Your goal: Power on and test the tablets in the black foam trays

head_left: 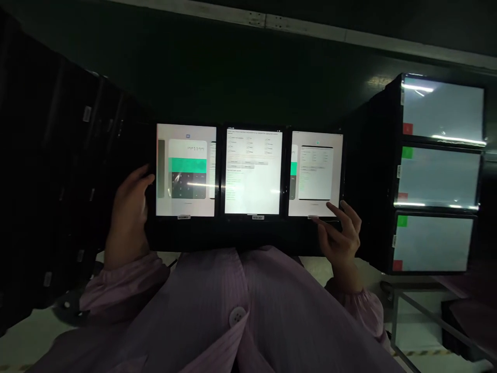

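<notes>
Three lit tablets lie side by side in front of me on a dark tray whose outline is hard to make out. The left tablet (186, 171) shows a calculator card, the middle tablet (252, 171) a white page with checkboxes and green text lines, and the right tablet (315, 176) a small page preview. My left hand (128, 215) is at the left edge, its thumb and fingers closed on the dark border beside the left tablet. Over the lower right corner of the right tablet is my right hand (341, 233), fingers spread, fingertips at the screen's bottom edge.
To the right stands another dark holder with three greyish screens, the upper one (442, 109), middle one (438, 178) and lower one (433, 243), marked with red and green squares. Dark stacked cases with labels (87, 114) rise at the left. A metal rail (303, 26) crosses the back.
</notes>
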`<state>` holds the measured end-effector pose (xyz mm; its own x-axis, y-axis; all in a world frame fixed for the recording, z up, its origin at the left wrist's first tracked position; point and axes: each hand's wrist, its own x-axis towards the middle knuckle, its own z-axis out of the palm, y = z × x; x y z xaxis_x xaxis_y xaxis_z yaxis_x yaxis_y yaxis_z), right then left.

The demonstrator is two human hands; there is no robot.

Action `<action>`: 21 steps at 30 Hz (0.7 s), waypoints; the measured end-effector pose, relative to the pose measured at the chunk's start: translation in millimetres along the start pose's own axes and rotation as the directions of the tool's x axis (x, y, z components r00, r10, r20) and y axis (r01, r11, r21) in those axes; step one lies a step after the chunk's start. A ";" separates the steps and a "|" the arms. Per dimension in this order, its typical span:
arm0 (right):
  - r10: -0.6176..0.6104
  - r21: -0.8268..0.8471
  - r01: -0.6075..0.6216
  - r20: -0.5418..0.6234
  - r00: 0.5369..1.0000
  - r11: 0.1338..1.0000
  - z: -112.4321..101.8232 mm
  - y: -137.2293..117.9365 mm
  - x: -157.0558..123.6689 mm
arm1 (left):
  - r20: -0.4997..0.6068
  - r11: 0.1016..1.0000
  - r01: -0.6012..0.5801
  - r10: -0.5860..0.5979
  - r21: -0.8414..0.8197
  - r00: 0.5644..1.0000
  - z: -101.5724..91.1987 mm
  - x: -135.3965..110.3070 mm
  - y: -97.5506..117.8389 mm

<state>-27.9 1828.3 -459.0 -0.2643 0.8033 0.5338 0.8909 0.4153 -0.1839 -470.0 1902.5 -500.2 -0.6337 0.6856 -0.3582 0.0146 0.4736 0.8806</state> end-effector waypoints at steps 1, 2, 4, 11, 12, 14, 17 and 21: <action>-0.002 -0.008 0.003 0.020 1.000 1.000 0.5 0.9 -1.4 | 0.012 1.000 0.011 -0.011 -0.012 1.000 -0.2 0.4 -1.2; 0.000 -0.015 0.000 0.031 1.000 1.000 1.8 2.3 -2.4 | 0.021 0.999 0.022 -0.022 -0.029 1.000 0.0 0.9 -2.8; 0.025 -0.031 -0.024 0.020 0.999 0.999 5.8 5.9 -2.9 | 0.030 0.997 0.035 -0.033 -0.065 0.999 1.3 2.4 -6.6; 0.119 -0.063 -0.124 -0.088 0.989 0.990 20.5 19.0 6.2 | 0.034 0.997 0.044 -0.042 -0.061 0.999 -2.3 -0.7 -12.6; 0.127 -0.053 -0.133 -0.107 0.986 0.990 22.4 20.2 7.7 | 0.039 0.997 0.045 -0.043 -0.055 0.998 -3.3 -1.8 -11.3; 0.140 -0.033 -0.146 -0.139 0.980 0.989 26.0 21.7 10.3 | 0.033 0.998 0.043 -0.041 -0.045 0.999 -3.9 -3.3 -7.8; 0.147 -0.010 -0.150 -0.149 0.978 0.989 28.7 21.6 12.9 | -0.004 0.999 0.040 -0.040 -0.037 0.999 -0.8 -2.6 -3.4; 0.134 -0.005 -0.137 -0.164 0.977 0.991 26.8 18.0 15.2 | -0.016 0.999 0.046 -0.046 -0.023 0.999 3.8 0.4 -2.5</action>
<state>-25.8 1859.4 -476.4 -0.0779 0.7709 0.6322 0.9207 0.2989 -0.2509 -467.4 1903.7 -503.7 -0.6461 0.6541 -0.3933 -0.0318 0.4918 0.8701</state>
